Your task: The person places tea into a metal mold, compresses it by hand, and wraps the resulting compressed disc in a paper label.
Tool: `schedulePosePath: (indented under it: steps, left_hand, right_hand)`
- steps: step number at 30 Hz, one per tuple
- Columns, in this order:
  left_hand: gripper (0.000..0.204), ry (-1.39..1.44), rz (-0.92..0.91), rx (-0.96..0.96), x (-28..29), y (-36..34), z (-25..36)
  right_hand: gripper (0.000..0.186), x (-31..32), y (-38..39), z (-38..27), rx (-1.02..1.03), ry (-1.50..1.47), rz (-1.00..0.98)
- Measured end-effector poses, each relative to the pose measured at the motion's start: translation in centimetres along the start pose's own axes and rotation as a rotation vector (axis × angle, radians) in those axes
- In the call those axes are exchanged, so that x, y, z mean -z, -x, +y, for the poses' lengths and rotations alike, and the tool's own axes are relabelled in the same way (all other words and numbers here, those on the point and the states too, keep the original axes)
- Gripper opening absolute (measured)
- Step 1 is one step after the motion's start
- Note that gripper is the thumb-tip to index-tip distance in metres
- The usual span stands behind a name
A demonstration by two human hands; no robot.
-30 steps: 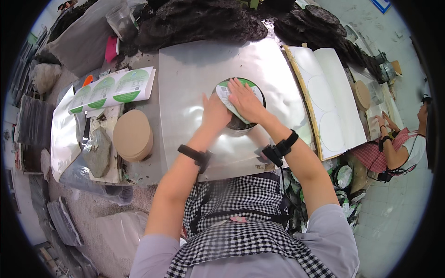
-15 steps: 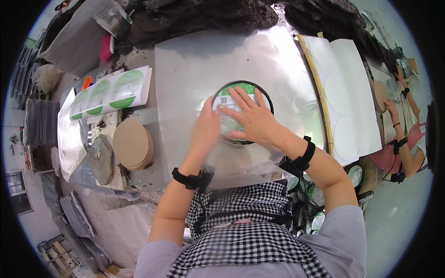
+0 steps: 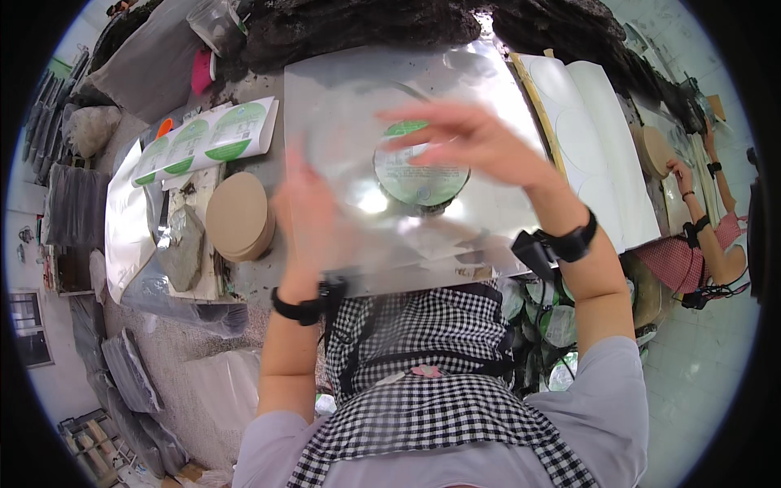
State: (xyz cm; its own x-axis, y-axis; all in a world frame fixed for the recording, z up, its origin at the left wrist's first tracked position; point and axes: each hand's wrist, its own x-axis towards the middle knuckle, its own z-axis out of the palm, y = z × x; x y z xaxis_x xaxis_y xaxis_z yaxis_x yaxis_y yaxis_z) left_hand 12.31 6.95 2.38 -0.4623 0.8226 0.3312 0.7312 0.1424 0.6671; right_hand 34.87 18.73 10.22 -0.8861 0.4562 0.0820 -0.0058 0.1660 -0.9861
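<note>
Evidently, the left hand (image 3: 307, 207) is in motion; blur softens its outline, but its grip appears closed on the rim of a thin dark ring (image 3: 409, 89), which is raised toward the far left. The right hand (image 3: 480, 146) has a wide grip, fingers spread and nothing seen in them; it hangs over the far right part of the round labelled piece (image 3: 423, 183). Contact between these two cannot be confirmed.

Change noted: half a second ago the ring encircled this piece and the right palm lay on it; now the ring is off and the palm has lifted. In my judgement, the piece is thereby freed from the ring. It lies label up, green and white with a dark edge, at the middle of the metal sheet (image 3: 496, 236).

Further left on the surface (image 3: 267, 83) stand a stack of tan discs (image 3: 237, 215) and a grey stone (image 3: 183, 248), with a printed label sheet (image 3: 203, 142) beyond. To the right lie white sheets with round cut lines (image 3: 602, 154). Dark, crumpled material (image 3: 350, 32) lines the far side. At far right, another person's hand (image 3: 682, 175) is near a second tan stack (image 3: 653, 152).
</note>
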Motion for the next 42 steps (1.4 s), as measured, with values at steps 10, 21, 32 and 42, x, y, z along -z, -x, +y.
schedulePosePath:
  steps: [10, 21, 32, 42]
  left_hand:
    - [0.045, 0.590, -0.502, 0.471, -9.0, 3.8, -0.5]
    - [0.034, -0.185, -0.650, -0.391, 2.7, 7.9, -7.4]
    - [0.028, -0.154, -0.734, -0.402, 0.9, 6.3, -7.3]
    - [0.013, -0.112, -1.006, -0.263, -2.0, 1.9, -8.5]
  right_hand:
    - [0.065, -1.5, -2.7, 13.2, -0.479, 1.173, 0.211]
    - [0.044, 3.0, 15.1, 2.4, -0.728, 0.840, -0.281]
    - [0.023, -0.4, -10.8, 14.6, -0.186, 1.165, 0.135]
    - [0.023, -3.9, 11.6, 0.3, -0.050, -0.205, -0.401]
